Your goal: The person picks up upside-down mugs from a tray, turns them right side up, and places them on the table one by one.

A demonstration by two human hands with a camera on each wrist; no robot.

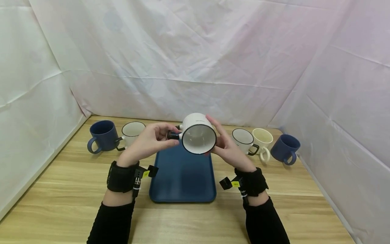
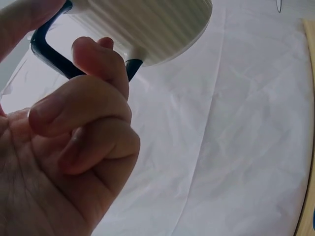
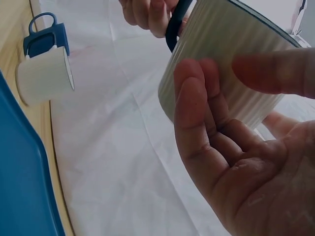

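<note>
White ribbed mug (image 1: 197, 134) with black rim and black handle (image 1: 173, 135), lifted off the table and tipped on its side, mouth toward the head camera, above the far end of a dark blue tray (image 1: 182, 178)

Left hand (image 1: 150, 140) pinching the handle, fingers (image 2: 83, 105) curled round the dark loop, thumb on top; ribbed wall just above the knuckles in the left wrist view

Right hand (image 1: 223, 144) cupped against the mug's right side, palm open toward the wall, fingers (image 3: 199, 105) lying along the ribs, thumb across the front; a loose, wide hold rather than a closed fist

Tray flat on a light wooden table (image 1: 61, 189), long side running away from the person, between the two forearms

Left of the tray, at the table's back: dark blue mug (image 1: 102, 136), and just beside it a white mug with black rim (image 1: 132, 132)

Right of the tray, in a close row: another white mug with black rim (image 1: 243, 139), a cream mug (image 1: 263, 139), a second dark blue mug (image 1: 284, 148)

Black wrist straps (image 1: 120, 176) on both arms, black sleeves below; creased white sheeting (image 1: 195, 57) behind and to both sides
</note>
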